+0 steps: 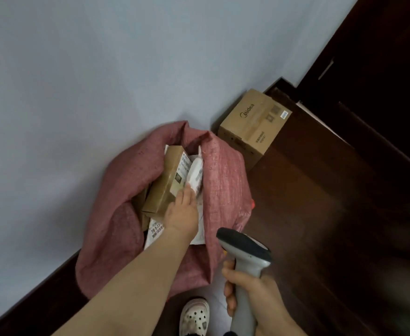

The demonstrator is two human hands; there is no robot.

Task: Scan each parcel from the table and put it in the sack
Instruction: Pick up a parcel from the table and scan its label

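Down low, closest of all, is a white shoe [195, 316] with little holes. Just past it, the right hand [247, 294] is curled tight round the grey handle of the scanner [245, 248]. The scanner's dark head points toward the sack and is not aimed at any label.

Next comes the left hand [182, 212]. Its arm reaches out into the open mouth of the pink sack [223, 178]. The fingers touch a white soft parcel [195, 174] inside. I cannot tell if they are holding that parcel or have let go, because the fingertips are hidden.

Right beside that parcel, a long brown box [167, 180] leans in the sack. A flat white parcel [155, 229] with black print lies under the wrist. So at least three parcels are in the sack. I think the white soft one is being put in now.

The tabletop is not in view, so I cannot tell how many parcels are left to scan.

Past the sack, a big brown box [254, 127] sits on the dark floor [320, 214], very close to the sack. Behind both are a pale wall [77, 69] and a dark door [381, 69].
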